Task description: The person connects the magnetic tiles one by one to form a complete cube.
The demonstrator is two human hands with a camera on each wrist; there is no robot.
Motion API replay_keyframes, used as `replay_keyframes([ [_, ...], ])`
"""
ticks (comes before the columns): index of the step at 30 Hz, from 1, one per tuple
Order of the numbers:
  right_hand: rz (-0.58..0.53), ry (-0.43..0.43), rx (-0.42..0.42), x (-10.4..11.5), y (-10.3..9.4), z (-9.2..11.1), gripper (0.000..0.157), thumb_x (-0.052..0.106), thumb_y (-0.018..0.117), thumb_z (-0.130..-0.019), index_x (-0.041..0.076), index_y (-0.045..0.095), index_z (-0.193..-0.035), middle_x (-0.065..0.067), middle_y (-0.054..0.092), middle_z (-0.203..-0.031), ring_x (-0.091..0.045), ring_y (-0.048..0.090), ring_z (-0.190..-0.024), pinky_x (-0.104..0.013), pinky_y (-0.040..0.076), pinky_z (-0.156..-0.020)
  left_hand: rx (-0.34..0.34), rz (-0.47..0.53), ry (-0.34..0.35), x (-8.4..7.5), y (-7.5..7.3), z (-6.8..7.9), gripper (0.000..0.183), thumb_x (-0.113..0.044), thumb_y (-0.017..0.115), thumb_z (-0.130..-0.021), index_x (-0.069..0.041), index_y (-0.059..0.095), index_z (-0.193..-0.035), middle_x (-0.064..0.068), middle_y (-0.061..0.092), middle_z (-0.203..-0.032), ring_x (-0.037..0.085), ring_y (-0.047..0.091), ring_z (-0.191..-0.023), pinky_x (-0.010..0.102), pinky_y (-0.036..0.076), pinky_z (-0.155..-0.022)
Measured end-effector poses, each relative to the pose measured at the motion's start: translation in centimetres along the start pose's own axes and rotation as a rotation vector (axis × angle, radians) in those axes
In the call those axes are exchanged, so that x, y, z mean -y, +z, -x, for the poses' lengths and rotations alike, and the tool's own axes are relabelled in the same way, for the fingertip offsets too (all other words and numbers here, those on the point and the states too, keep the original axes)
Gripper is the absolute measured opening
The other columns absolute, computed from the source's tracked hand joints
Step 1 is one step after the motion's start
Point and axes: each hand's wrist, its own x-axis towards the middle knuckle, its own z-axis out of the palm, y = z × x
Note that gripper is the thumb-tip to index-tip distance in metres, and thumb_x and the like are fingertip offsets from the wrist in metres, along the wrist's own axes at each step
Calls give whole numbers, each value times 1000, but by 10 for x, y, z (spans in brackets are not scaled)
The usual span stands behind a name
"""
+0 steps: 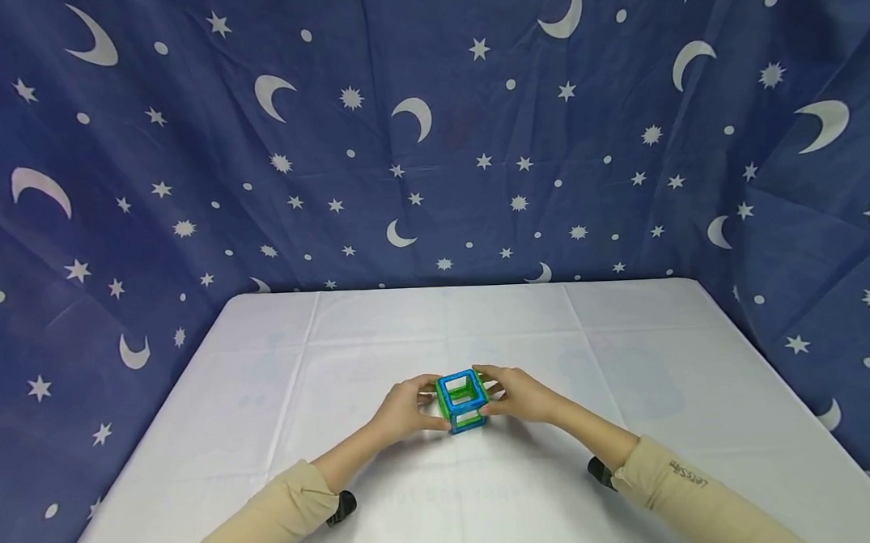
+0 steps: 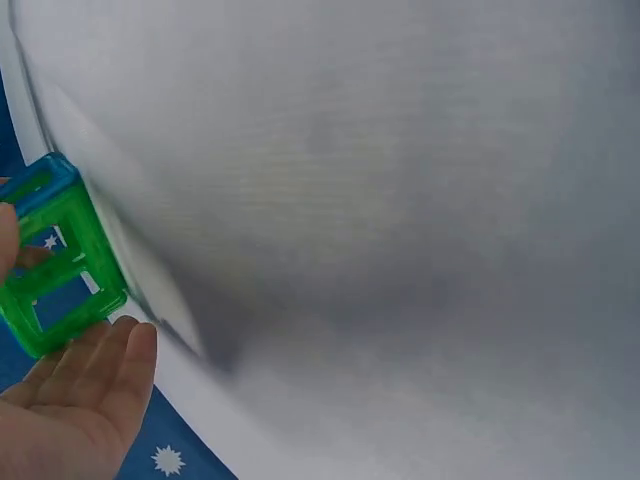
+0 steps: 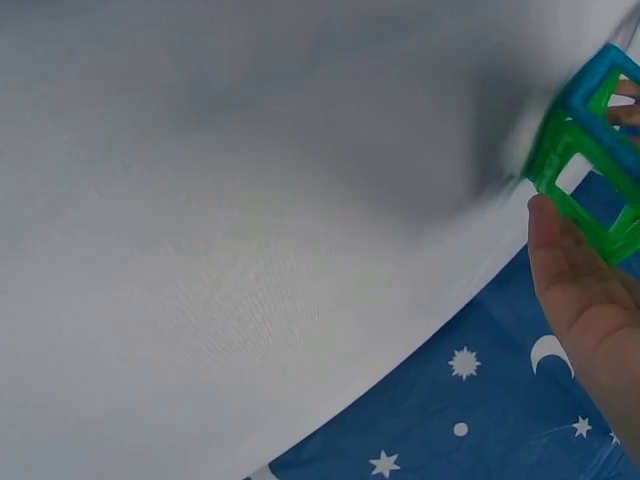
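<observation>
An open-framed cube of blue and green magnetic tiles [image 1: 468, 406] sits near the middle of the white table, with a blue square frame on top. My left hand [image 1: 403, 410] holds its left side, thumb at the front and fingers toward the back. On the opposite side, my right hand [image 1: 522, 393] grips it in a similar way. The left wrist view has the cube's green side [image 2: 92, 240] at the left edge, above the left hand's fingers [image 2: 140, 350]. In the right wrist view the cube [image 3: 588, 88] is cut off by the frame, and a fingertip [image 3: 540, 208] meets its corner.
A creased white cloth [image 1: 445, 498] covers the table. Behind and beside it hangs a dark blue curtain [image 1: 458, 133] with moons and stars. Black wrist devices [image 1: 341, 508] show beneath both beige sleeves [image 1: 271, 513].
</observation>
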Motion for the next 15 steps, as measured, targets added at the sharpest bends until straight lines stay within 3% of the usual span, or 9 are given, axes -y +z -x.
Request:
replay_keyframes([
  [4, 40, -1, -66, -2, -1, -1, 45, 2, 64, -87, -9, 51, -129, -24, 62, -120, -33, 66, -100, -30, 58, -79, -51, -5, 7, 0, -1, 2, 41, -7, 77, -76, 4, 62, -112, 15, 68, -104, 31, 65, -99, 36, 55, -87],
  [9, 67, 83, -140, -1, 2, 0, 31, -3, 60, -87, -7, 60, -118, -22, 66, -111, -31, 68, -94, -31, 58, -76, -71, 17, 27, 0, -1, 5, 15, -3, 72, -80, 1, 67, -93, 9, 69, -86, 20, 67, -80, 26, 57, -72],
  [11, 60, 120, -96, 1, 3, 1, 37, -2, 63, -86, -8, 56, -121, -23, 64, -113, -33, 66, -98, -35, 57, -81, -57, 33, 11, 0, 0, 6, 19, -3, 74, -78, 2, 65, -94, 12, 69, -90, 22, 67, -82, 26, 57, -73],
  [15, 36, 206, -38, 6, 10, 5, 60, 9, 75, -79, -11, 48, -129, -23, 62, -118, -34, 61, -108, -43, 52, -93, 11, 123, -84, -1, 1, 6, 50, -1, 75, -77, 7, 54, -121, 27, 62, -115, 31, 68, -96, 34, 57, -81],
])
